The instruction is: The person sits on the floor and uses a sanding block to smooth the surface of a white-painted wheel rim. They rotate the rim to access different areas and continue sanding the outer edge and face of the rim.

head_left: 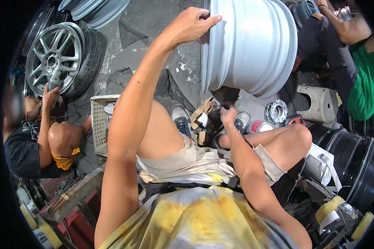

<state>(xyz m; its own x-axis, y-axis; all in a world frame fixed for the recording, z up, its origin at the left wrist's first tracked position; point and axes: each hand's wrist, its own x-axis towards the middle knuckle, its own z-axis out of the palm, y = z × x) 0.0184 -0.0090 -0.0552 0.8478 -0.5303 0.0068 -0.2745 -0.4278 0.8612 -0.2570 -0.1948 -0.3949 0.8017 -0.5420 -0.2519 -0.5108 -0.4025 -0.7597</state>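
Observation:
A large light-grey wheel rim [253, 41] stands in front of me, its barrel facing me. My left hand [195, 25] reaches forward to the rim's left edge; the thumb lies over the lip and the fingers curl behind it, partly hidden. Just below the rim, my right hand [228, 113] is closed, knuckles forward. A dark flat piece [225, 94] shows between that hand and the rim's lower edge; whether the hand holds it I cannot make out. Torn brown cardboard [201, 118] and dark scraps lie between my feet, beside the right hand.
A silver ring-shaped part [276, 111] and a red-and-white can [259, 126] sit right of my foot. At left are a cream plastic basket [99, 124], a spoked wheel [54, 60] and a seated person [33, 143]. Another person [367, 83] sits at right near a stool [318, 103].

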